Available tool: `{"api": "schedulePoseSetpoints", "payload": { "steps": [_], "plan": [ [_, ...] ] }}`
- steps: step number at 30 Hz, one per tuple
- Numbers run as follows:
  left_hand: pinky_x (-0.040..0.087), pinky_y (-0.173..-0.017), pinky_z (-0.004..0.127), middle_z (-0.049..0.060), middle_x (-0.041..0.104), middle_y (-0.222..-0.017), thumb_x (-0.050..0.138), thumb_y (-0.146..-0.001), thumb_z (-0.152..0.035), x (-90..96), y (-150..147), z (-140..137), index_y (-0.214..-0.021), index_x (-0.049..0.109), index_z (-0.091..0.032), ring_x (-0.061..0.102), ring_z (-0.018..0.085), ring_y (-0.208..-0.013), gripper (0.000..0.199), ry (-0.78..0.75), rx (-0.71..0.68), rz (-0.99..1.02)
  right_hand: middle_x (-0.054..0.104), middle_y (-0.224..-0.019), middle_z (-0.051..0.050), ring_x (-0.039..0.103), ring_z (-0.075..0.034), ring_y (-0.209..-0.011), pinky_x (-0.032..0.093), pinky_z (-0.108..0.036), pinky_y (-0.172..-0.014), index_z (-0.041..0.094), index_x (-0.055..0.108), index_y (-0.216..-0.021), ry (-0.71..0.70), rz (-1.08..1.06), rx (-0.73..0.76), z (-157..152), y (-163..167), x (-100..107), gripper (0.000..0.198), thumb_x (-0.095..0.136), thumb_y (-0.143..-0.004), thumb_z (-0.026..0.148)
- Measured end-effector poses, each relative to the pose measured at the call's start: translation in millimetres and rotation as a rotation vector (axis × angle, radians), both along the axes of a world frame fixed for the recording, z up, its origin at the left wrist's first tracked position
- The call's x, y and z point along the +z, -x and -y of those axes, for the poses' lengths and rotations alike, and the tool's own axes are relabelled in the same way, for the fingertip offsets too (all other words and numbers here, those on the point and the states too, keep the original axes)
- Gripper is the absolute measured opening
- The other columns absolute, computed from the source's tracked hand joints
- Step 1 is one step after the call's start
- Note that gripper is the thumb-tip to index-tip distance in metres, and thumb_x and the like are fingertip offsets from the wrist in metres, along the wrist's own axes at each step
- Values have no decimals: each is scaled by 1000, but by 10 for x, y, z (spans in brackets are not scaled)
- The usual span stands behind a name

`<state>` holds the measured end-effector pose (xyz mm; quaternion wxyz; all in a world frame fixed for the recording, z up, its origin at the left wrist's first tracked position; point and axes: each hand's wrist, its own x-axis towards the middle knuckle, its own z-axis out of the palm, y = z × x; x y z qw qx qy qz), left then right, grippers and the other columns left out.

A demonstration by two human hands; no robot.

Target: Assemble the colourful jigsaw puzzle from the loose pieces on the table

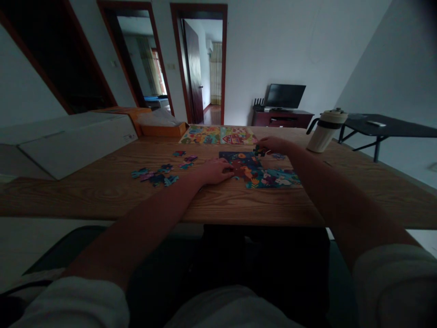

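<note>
Jigsaw puzzle (246, 171) lies flat on grained wood (225, 202), right hand (277, 145) pinching a knobbed piece (261, 151), left hand (215, 171) loosely cupped, half spread.

My left hand (216, 171) rests at the nine o'clock edge of the part-built puzzle (254, 171), while my right hand (274, 146) pinches a puzzle piece (259, 151) near its one o'clock edge. Around the puzzle, loose pieces (157, 177) lie at nine o'clock, a colourful printed sheet (218, 135) at eleven and a lidded jug (322, 137) at two.

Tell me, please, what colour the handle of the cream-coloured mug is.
The handle looks black, best seen in the head view.
</note>
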<state>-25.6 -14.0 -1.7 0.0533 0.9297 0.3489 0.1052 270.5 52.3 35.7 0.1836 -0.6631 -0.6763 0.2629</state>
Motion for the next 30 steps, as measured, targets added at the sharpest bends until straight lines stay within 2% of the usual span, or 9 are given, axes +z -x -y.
{"api": "schedulePoseSetpoints", "payload": {
  "steps": [4,7,10,18,22,30],
  "plan": [
    [38,-105,43,12,67,-126,50,-95,-50,-15,7,-17,-122,73,-24,59,31,-117,44,2,-12,4,75,-108,-13,69,-25,-95,54,-31,-79,14,76,-103,-37,297,-57,-185,7,-212,26,53,-94,23],
    [37,-106,42,10,66,-128,50,-95,-52,-29,7,-37,-123,72,-25,58,30,-119,44,-5,-5,-15,74,-115,-13,68,-24,-102,51,-29,-87,13,74,-116,-140,302,-60,-250,-29,-367,32,53,-93,19],
    [37,-107,42,11,65,-129,50,-95,-53,-31,6,-43,-126,71,-26,57,30,-120,46,-5,6,-25,73,-119,-14,68,-23,-101,50,-28,-87,12,70,-125,-244,320,-43,-266,-109,-464,37,56,-93,23],
    [38,-106,41,11,66,-128,47,-97,-52,-5,-3,-11,-126,71,-25,58,30,-119,47,-16,19,-49,75,-110,-11,68,-22,-91,50,-30,-82,20,74,-116,-268,376,24,-201,-171,-621,35,60,-93,43],
    [37,-107,41,11,66,-129,48,-96,-52,4,-4,4,-126,70,-26,58,30,-120,46,-16,17,-40,75,-109,-13,68,-24,-92,50,-31,-82,19,74,-115,-301,380,-2,-203,-150,-673,38,57,-93,46],
    [38,-107,41,12,66,-128,52,-94,-48,23,-23,8,-124,72,-24,58,31,-120,44,18,41,-26,74,-114,-12,69,-26,-97,50,-32,-83,20,75,-116,-291,433,3,-180,-162,-620,37,60,-90,41]
  ]
}}
